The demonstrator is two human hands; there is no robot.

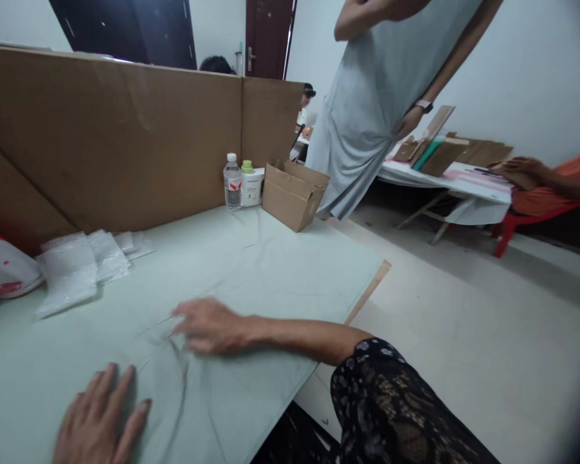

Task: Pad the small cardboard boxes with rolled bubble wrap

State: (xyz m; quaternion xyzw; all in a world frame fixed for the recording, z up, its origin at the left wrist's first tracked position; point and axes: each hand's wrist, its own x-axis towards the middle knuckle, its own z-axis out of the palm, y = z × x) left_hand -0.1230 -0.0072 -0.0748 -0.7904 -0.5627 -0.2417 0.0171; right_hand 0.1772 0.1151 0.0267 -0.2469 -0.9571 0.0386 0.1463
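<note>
My left hand (99,419) lies flat on the pale green tablecloth (290,277), fingers spread and nothing in it. Farther up the table, my right hand (210,327) reaches in from the right and rests low over the cloth, blurred by motion. Its fingers look apart and point left, and I see no object in them. Creases run through the cloth between and below the two hands. A dark lace sleeve (396,399) covers my right upper arm.
Clear bubble-wrap bags (72,267) and a white-and-orange container (7,264) are at the left. A water bottle (232,183), a green-capped white bottle (252,187) and an open cardboard box (290,196) stand by the cardboard partition (149,135). A person in grey (367,103) stands beyond the table.
</note>
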